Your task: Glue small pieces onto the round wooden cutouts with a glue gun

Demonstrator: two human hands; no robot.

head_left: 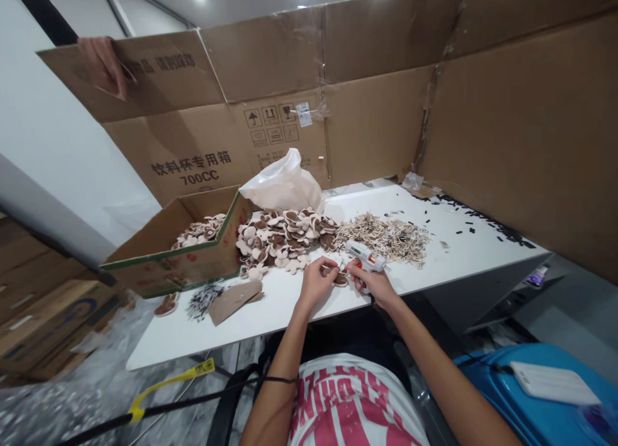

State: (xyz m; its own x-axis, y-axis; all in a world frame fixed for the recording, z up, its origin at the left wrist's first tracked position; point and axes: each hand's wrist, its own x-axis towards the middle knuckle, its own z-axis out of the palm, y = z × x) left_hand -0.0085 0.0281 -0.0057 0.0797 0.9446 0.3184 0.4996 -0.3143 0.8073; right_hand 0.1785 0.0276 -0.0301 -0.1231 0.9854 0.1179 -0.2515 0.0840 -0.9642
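Observation:
Near the table's front edge, my right hand (371, 284) is wrapped round a white glue gun (365, 255), whose nozzle points left. Just left of it, my left hand (318, 280) is closed, its fingertips close to the nozzle; what they pinch is too small to make out. A brown patch (340, 279) lies between the two hands. Beyond my left hand is a heap of brown and cream fabric pieces (284, 237). Behind the glue gun spreads a pile of thin beige strips (386, 237).
An open cardboard box (178, 269) with more pieces stands at the left, near a white plastic bag (284, 182). Cardboard scraps (235, 301) and dark slivers (203, 299) lie at front left. Tall cardboard walls (376, 124) enclose the back. Another person's hand (107, 63) hangs over them.

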